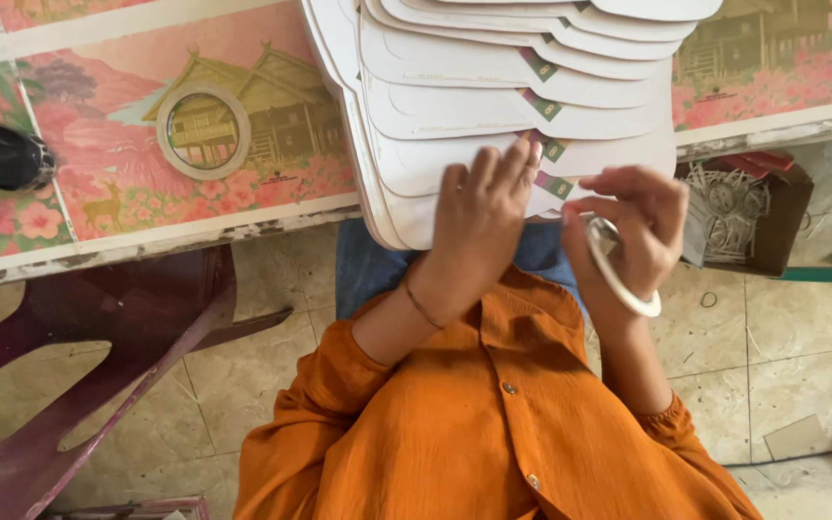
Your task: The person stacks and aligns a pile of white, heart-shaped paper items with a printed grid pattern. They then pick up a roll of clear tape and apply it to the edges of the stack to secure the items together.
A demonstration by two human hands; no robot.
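Fingers [628, 197] of right hand [628, 226] curled shut around a white ring-shaped roll of tape [621, 274], roll seen nearly edge-on, tilted, lower rim toward the wrist. Fingers [503, 169] of left hand [479, 226] flat and slightly spread, pressing down on the near end of the stack of white flat card cutouts with rounded edges [493, 96]; nothing gripped. Stack overhangs the near edge of the table with pink floral-and-house patterned cover [108, 183], fanned, long axis running near to far; at least seven sheets show, exact count unclear. Small coloured marks at the sheets' right edges. Orange buttoned sleeves, thin bracelet on left wrist. Second tape ring [203, 131], cream, flat on table left of stack. Dark red plastic chair [79, 366] on tiled floor, lower left. Brown cardboard box of pale loops [743, 207] at right, below table edge.
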